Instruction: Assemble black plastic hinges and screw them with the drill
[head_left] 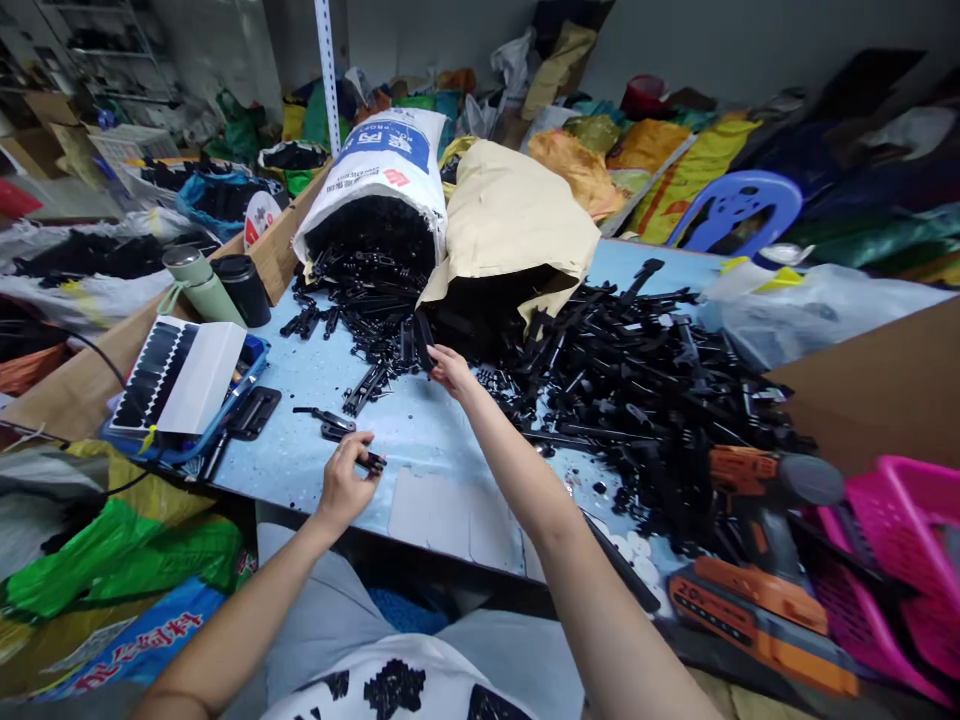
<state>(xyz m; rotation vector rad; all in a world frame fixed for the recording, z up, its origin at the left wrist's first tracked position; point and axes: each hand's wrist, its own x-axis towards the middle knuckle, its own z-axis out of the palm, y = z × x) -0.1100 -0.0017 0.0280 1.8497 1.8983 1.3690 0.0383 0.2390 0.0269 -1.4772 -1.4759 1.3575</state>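
My left hand [349,475] is closed around a small black plastic part [372,462] above the front of the blue tabletop [322,365]. Just beyond it lies another black part [334,424] with a thin end. My right hand [450,370] reaches forward and grips a long black plastic piece [424,340] at the mouth of a tan paper sack [517,215]. To its left, a white woven sack [382,165] lies on its side with black parts [367,275] spilling out. A large heap of black parts [660,370] spreads to the right.
On the left stand a green bottle [201,283], a black cup [241,290] and a blue tray [251,365]. An orange cordless drill [757,590] and a pink basket [892,560] are at the right front. A wooden board [289,225] edges the table's left side.
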